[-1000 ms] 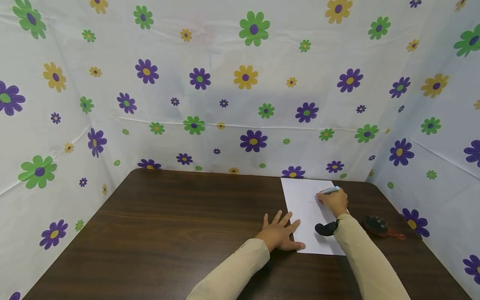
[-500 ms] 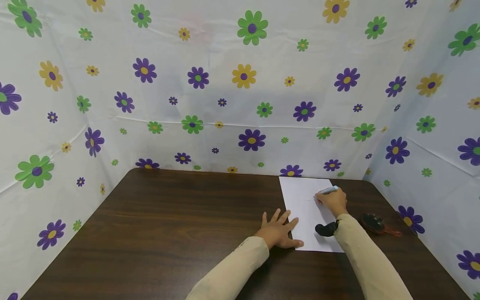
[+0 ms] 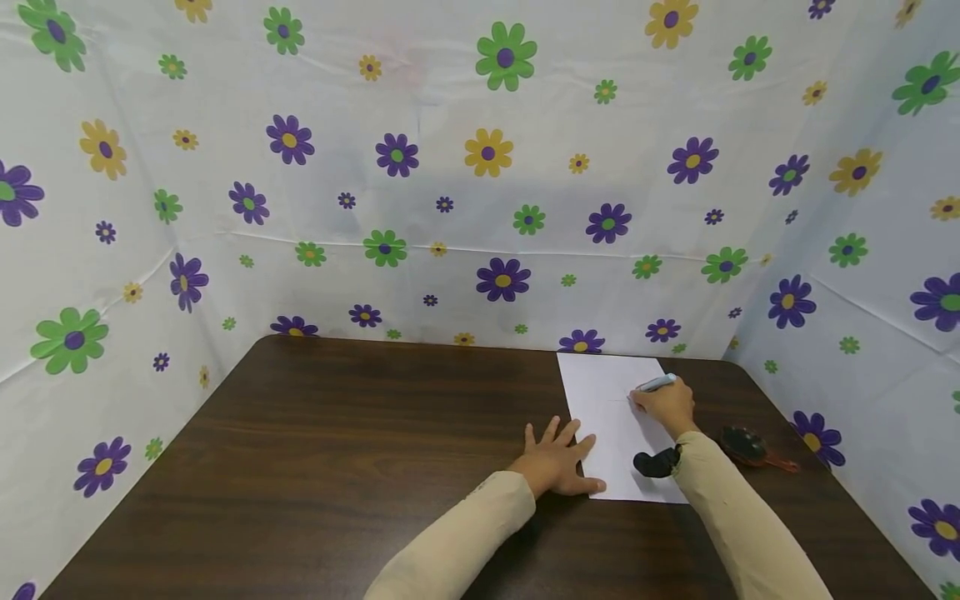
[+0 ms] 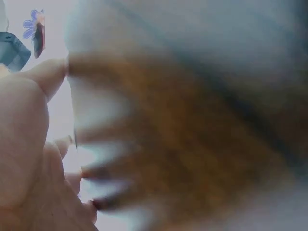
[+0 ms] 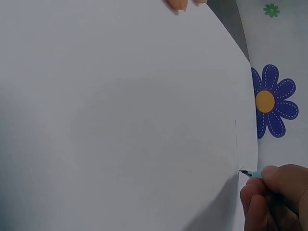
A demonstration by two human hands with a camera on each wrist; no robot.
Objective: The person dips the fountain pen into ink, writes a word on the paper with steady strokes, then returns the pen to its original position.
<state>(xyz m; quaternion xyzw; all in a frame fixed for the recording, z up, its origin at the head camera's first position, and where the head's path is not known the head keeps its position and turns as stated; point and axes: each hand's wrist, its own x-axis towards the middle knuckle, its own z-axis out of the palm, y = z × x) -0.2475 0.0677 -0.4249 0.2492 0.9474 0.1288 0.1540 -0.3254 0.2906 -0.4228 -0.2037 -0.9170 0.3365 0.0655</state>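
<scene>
A white sheet of paper (image 3: 606,379) lies at the table's right side, reaching its back edge. My right hand (image 3: 669,407) pinches a light blue pen (image 3: 657,382) over the upper part of the sheet. In the right wrist view, the dark pen tip (image 5: 246,173) meets the paper at the end of a thin straight line (image 5: 236,144), beside a short slanted stroke. Fingers spread, my left hand (image 3: 557,463) rests flat across the paper's left edge. The left wrist view shows that hand (image 4: 24,144) close up, with much of the frame blurred.
Right of the paper lies an object with a dark oval head (image 3: 742,444) and a reddish handle. The black wrist camera (image 3: 654,463) hangs over the sheet. Brown tabletop (image 3: 360,433) extends left, and a flowered cloth (image 3: 450,108) closes off the back and sides.
The pen tip has moved slightly nearer to the thin line. My left hand stays in place on the paper, and the head view has shifted a little.
</scene>
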